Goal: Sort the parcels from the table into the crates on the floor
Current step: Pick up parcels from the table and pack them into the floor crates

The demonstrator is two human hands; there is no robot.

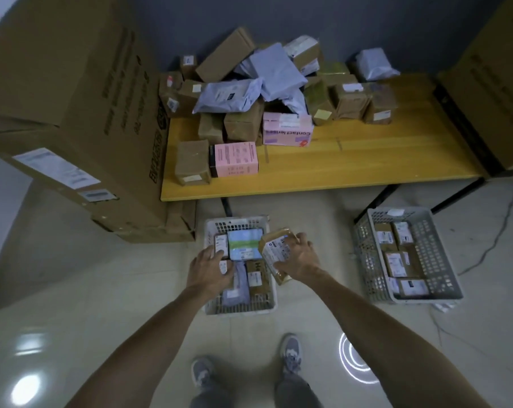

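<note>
While right hand (300, 260) grips parcel (271, 245), left (208, 269) flat

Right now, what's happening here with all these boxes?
A person is sorting parcels. The right hand grips a brown parcel just over the near crate, while the left hand touches a small parcel lying in it. The second crate, off to the right, also holds several. A big pile waits on the yellow table.

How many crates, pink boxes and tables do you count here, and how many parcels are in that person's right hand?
Crates: 2
Pink boxes: 2
Table: 1
Parcel in right hand: 1
Total: 6
</note>
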